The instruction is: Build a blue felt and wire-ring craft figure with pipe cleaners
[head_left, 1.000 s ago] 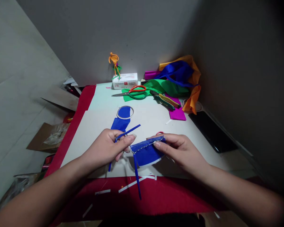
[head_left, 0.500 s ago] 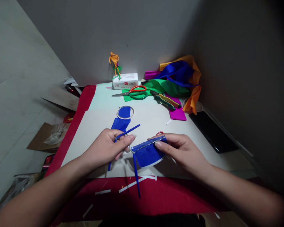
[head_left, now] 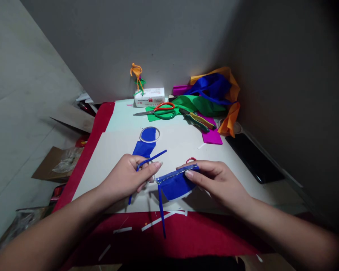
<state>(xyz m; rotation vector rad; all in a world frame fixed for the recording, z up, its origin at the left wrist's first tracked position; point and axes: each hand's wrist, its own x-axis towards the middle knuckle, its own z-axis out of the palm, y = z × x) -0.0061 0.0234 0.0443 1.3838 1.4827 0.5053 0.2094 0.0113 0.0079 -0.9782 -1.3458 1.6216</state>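
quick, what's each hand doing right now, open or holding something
Left hand: closed, pinching the wire by its blue strips.
Right hand: closed, holding the blue paper, thumb on top.

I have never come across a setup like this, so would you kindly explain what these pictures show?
There is no machine here: these are a person's bare hands. All the pictures come from one camera worn on the head, looking forward and down.

The right hand holds a blue paper piece; a silvery twisted wire runs along it toward the left hand, whose fingers pinch near the wire's end. A narrow blue strip pokes out beside the left thumb.

On the pale board beyond lie a tape ring, scissors, pliers and coloured sheets. A black phone-like slab lies at the right, and a small orange figure is at the white box.
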